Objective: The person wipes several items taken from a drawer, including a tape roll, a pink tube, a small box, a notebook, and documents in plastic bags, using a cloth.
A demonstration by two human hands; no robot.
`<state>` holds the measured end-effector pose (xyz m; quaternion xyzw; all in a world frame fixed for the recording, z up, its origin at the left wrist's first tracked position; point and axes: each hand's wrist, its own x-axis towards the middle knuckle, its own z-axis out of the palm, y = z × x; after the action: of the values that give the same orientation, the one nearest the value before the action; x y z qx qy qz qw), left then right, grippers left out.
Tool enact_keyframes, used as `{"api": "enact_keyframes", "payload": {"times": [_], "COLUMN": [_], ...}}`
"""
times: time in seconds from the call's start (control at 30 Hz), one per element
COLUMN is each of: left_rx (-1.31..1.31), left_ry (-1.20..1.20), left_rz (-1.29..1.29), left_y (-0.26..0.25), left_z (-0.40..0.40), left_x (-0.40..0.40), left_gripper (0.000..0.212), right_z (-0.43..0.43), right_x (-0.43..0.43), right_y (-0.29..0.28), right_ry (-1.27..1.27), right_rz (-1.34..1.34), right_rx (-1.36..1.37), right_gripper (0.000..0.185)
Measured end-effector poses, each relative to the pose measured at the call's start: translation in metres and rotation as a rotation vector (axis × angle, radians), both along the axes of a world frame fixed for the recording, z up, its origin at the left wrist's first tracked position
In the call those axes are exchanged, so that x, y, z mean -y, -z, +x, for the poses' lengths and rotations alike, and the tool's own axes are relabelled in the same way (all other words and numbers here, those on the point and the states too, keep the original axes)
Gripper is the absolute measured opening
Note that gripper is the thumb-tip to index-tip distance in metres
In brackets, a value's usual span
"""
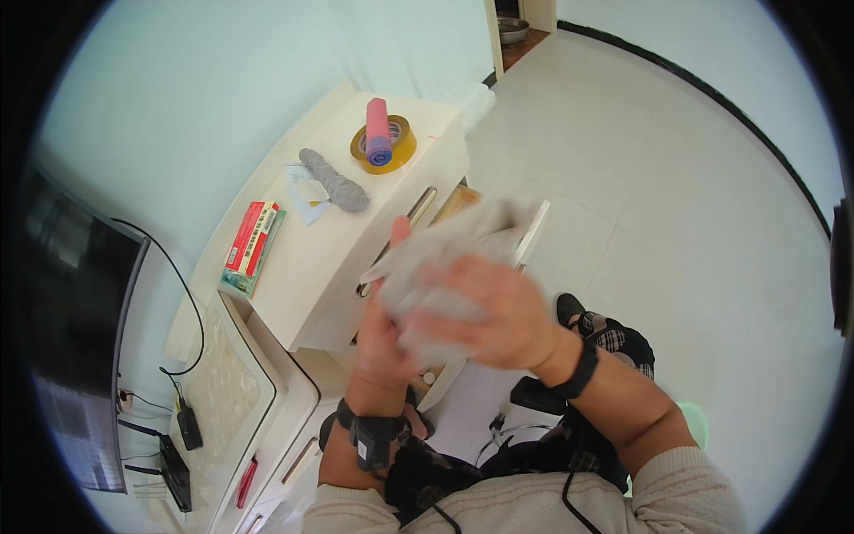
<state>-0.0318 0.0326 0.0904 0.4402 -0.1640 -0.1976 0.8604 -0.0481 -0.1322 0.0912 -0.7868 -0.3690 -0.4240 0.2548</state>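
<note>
A pale grey cloth (460, 230), blurred and bunched up, is held between my two hands above an open drawer (532, 235). My left hand (381, 340) supports it from the left, with one finger sticking out past its edge. From the right, my right hand (510, 314) presses into the folds with its fingers. The cloth and both hands hide most of the drawer's inside. Behind them, on the white cabinet top (293, 267), lies a twisted grey bundle (337, 181), perhaps yarn or fabric.
A pink-and-purple roll (377, 127) rests on a roll of yellow tape (404, 157). Papers (308, 193) and a red box (252, 233) on a green book (267, 267) share the cabinet top. At left stand a television (80, 300) and a black router (175, 467).
</note>
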Motion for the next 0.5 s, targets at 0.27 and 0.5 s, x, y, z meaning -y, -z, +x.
{"api": "enact_keyframes", "payload": {"times": [0.27, 0.5], "left_rx": [-0.085, -0.251], "left_ry": [0.066, -0.072], "left_rz": [-0.206, -0.108], "left_y": [0.001, 0.003], "left_z": [-0.007, 0.008], "left_x": [0.008, -0.007], "left_gripper": [0.056, 0.052], "right_z": [0.039, 0.031], "right_x": [0.014, 0.009], "right_y": [0.017, 0.004], "right_ry": [0.188, 0.162], "right_rz": [0.203, 0.351], "right_rx": [-0.267, -0.291], "right_gripper": [0.044, 0.051]}}
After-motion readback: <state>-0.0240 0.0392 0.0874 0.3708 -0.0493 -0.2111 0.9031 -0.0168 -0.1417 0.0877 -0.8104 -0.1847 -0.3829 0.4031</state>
